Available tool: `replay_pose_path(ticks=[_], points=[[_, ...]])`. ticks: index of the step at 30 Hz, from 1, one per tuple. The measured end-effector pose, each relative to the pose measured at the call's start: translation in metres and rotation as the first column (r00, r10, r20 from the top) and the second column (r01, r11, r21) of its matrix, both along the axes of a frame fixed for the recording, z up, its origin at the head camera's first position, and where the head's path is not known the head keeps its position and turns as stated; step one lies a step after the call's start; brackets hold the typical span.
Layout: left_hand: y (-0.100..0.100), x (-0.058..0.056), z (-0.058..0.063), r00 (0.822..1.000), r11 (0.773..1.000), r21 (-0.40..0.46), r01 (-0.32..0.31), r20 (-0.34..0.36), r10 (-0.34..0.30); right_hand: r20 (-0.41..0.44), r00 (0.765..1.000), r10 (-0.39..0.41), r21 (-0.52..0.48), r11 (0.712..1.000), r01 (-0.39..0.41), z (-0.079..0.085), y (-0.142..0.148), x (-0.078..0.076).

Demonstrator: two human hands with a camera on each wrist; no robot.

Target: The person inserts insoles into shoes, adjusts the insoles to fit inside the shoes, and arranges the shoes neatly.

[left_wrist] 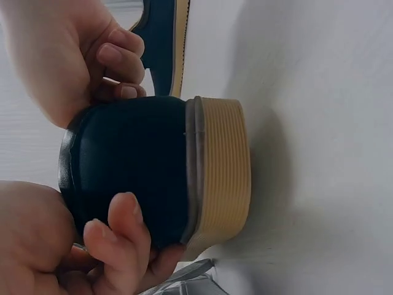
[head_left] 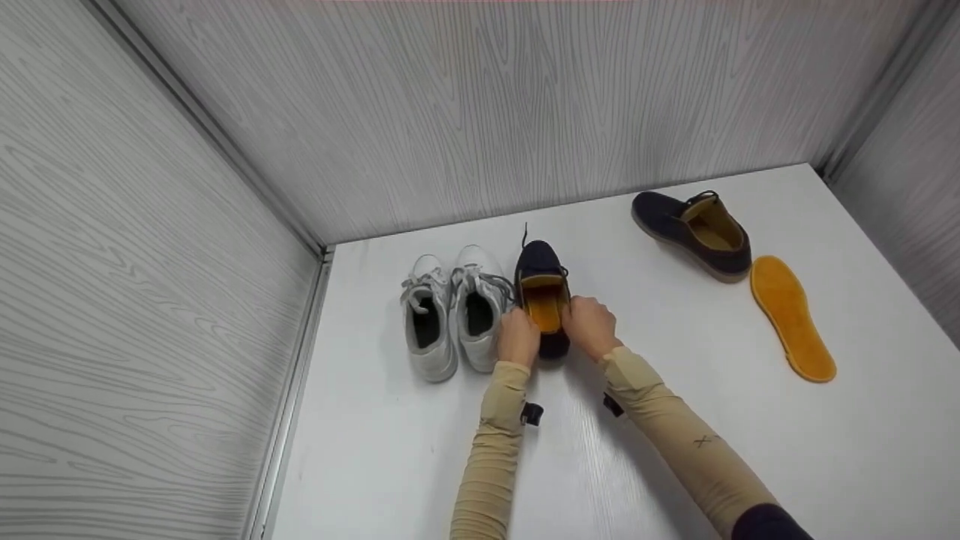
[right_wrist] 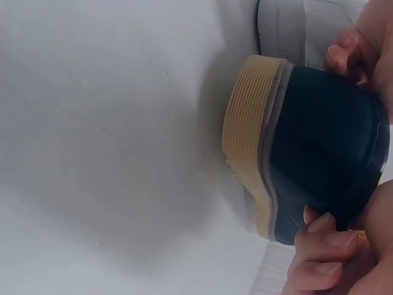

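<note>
A dark navy lace-up shoe [head_left: 541, 261] with a ribbed tan sole [left_wrist: 226, 172] is held between both hands, toe pointing away. Inside it shows an orange insole [head_left: 545, 307]. My left hand [head_left: 519, 337] grips the left side of the opening, fingers curled against the outside. On the opposite side, my right hand [head_left: 590, 324] grips the edge the same way. Both thumbs are mostly hidden at the opening. The heel [right_wrist: 325, 141] faces me, close over the white table, with a shadow beneath it.
Two white lace-up sneakers [head_left: 435, 360] stand side by side just left of the held shoe. Toward the back right lies the matching navy shoe [head_left: 664, 214], angled. A loose orange insole [head_left: 791, 319] lies near its heel. Grey wood-grain panels [head_left: 480, 105] border the white table [head_left: 375, 465].
</note>
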State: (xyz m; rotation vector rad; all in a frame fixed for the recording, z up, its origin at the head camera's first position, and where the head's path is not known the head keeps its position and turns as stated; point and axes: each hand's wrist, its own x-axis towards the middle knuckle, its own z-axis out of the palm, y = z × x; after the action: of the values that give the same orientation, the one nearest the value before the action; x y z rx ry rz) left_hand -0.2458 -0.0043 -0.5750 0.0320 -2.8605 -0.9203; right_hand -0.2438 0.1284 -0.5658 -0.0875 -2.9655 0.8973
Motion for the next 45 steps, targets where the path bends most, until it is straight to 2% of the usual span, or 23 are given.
replay_pose_path(ticks=[4,8,11,16,24,27,36,43,45], points=[[0.000,-0.004,-0.010,1.000,1.000,-0.013,-0.022,-0.012,0.022,0.051,0.999,0.012,0.012,1.000,-0.012,-0.006,-0.003,-0.004],[0.001,-0.003,-0.016,0.999,0.999,0.000,-0.039,-0.035,0.039,0.132,0.991,0.024,0.005,1.000,-0.025,-0.010,-0.003,-0.005],[0.002,-0.001,-0.019,0.998,0.999,0.020,-0.039,-0.044,0.040,0.182,0.983,0.032,-0.025,0.999,-0.028,-0.011,-0.001,-0.004],[0.005,0.002,-0.021,0.999,0.997,0.052,-0.048,-0.016,0.049,0.239,0.970,0.042,-0.068,0.997,-0.026,-0.015,0.003,0.001],[0.004,0.000,-0.023,0.997,0.999,0.025,-0.022,-0.076,0.024,0.220,0.975,0.040,-0.099,0.995,-0.019,-0.015,0.003,0.002],[0.003,-0.001,-0.021,0.997,0.999,0.029,-0.021,-0.078,0.024,0.228,0.973,0.040,-0.095,0.995,-0.019,-0.014,0.002,0.000],[0.003,-0.004,-0.014,0.999,0.997,0.061,-0.035,-0.031,0.037,0.225,0.974,0.034,-0.102,0.995,-0.011,-0.013,0.004,-0.005],[0.003,-0.004,-0.014,0.998,0.998,0.049,-0.037,-0.040,0.039,0.228,0.973,0.029,-0.108,0.994,-0.005,-0.013,0.004,-0.004],[0.004,-0.004,-0.013,0.998,0.997,0.055,-0.048,-0.031,0.050,0.203,0.979,0.025,-0.087,0.996,-0.007,-0.012,0.005,-0.005]])
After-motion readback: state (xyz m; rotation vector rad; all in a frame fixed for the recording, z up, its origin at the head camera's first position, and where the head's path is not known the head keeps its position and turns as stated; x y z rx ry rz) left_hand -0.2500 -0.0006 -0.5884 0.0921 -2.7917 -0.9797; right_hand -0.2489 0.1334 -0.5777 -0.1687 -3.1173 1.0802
